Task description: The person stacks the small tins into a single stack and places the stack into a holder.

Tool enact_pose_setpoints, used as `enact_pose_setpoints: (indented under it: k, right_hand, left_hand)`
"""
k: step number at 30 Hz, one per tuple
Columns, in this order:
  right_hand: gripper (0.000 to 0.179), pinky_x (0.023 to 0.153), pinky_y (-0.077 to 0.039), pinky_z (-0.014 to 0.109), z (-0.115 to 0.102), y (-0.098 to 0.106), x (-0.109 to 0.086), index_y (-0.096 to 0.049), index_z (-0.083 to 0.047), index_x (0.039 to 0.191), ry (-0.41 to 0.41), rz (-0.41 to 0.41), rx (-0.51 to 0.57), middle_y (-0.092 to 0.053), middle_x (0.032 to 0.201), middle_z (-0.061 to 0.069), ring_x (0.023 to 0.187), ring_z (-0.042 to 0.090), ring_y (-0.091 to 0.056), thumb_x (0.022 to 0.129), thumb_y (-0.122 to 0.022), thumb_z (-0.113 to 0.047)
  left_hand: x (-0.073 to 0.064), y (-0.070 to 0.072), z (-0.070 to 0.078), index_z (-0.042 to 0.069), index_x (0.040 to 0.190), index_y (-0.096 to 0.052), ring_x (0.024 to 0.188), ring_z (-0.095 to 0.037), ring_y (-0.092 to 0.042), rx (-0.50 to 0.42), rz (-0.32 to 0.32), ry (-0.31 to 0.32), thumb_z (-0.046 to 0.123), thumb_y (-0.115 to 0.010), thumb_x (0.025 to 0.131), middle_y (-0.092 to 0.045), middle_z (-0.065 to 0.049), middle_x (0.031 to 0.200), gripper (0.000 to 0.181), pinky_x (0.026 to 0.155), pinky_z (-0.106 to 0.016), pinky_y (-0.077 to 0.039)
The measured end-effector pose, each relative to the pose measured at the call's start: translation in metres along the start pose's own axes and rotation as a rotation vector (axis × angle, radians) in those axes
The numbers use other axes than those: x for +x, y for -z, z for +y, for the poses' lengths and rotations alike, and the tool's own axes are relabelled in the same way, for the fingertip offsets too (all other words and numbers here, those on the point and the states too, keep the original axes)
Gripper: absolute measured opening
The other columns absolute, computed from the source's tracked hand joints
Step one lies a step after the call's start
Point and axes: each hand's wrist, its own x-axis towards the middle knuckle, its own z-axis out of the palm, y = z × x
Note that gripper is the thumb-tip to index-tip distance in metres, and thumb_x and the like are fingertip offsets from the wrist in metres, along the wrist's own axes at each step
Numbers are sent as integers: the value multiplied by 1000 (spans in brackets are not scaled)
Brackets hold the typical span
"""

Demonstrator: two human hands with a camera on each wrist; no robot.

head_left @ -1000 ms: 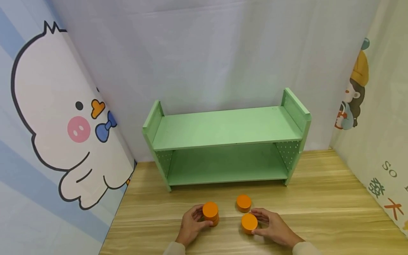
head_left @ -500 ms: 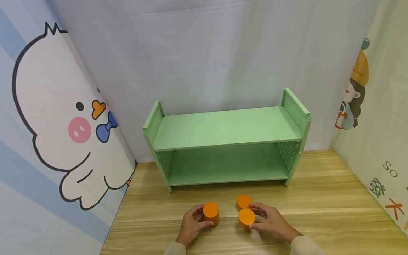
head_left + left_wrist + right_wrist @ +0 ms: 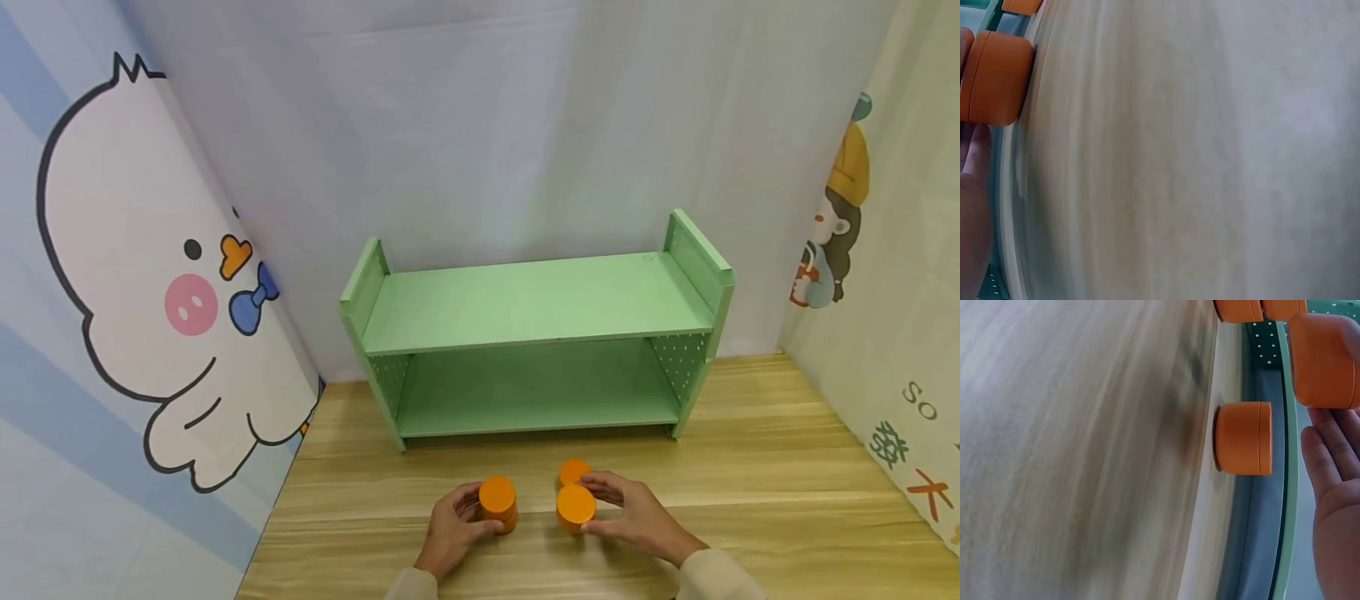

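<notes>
In the head view my left hand (image 3: 450, 527) grips a stack of two small round orange lidded jars, with fingers and thumb around the sides. The upper jar (image 3: 497, 496) covers most of the lower jar (image 3: 510, 524), whose base is on the table in the left wrist view. My right hand (image 3: 639, 518) pinches another orange jar (image 3: 576, 505) between thumb and fingers, held up off the table to the right of the stack. Behind it stands one more orange jar (image 3: 573, 471), partly hidden in the head view but upright on the table in the right wrist view.
A green two-tier shelf (image 3: 536, 304) with perforated side panels stands behind the jars on the wood-grain table (image 3: 360, 517). A pale curtain (image 3: 450, 125) hangs at the back, with printed cloths to the left and right.
My right hand has moved the held jar left and slightly away from me, so it now overlaps the standing jar. The left hand and its stack have stayed put.
</notes>
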Motion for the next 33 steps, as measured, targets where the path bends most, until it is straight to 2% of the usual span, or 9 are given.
enact_pose_setpoints:
  k: [8, 16, 22, 25, 33]
  right_hand:
    - [60, 96, -54, 40, -3, -3, 7, -59, 8, 129, -2, -1, -7, -62, 128, 23, 112, 29, -65, 83, -83, -22]
    - [61, 97, -54, 38, -7, -6, 13, -58, 8, 131, -12, -6, 3, -62, 129, 21, 112, 29, -64, 84, -82, -22]
    - [63, 97, -52, 46, -12, -8, 20, -56, 10, 132, 11, -9, 30, -62, 130, 23, 114, 30, -64, 84, -83, -21]
    - [64, 98, -52, 46, -13, -10, 24, -55, 11, 132, 9, -11, 31, -62, 130, 23, 113, 27, -64, 84, -83, -21]
    - [66, 98, -51, 51, -18, -13, 32, -53, 13, 133, -1, -26, 80, -61, 130, 25, 115, 38, -62, 84, -83, -20]
  left_hand:
    - [-1, 1, 0, -9, 127, -59, 120, -37, -59, -11, -27, 5, 0, -88, 71, -60, -23, 129, 63, 96, -29, -54]
    - [-1, 1, 1, -9, 127, -59, 120, -37, -59, 3, -27, 12, -2, -87, 72, -60, -23, 130, 63, 96, -30, -55]
    - [-2, 0, 1, -8, 127, -59, 118, -36, -60, 22, -21, -2, 2, -88, 72, -61, -23, 129, 62, 95, -32, -55]
    - [-1, 0, 0, -8, 126, -59, 119, -37, -60, 10, -21, 2, 0, -88, 72, -61, -23, 129, 62, 96, -31, -55]
    - [0, 1, -1, -9, 127, -59, 120, -38, -59, 17, -21, 1, -2, -87, 72, -60, -24, 129, 62, 96, -31, -54]
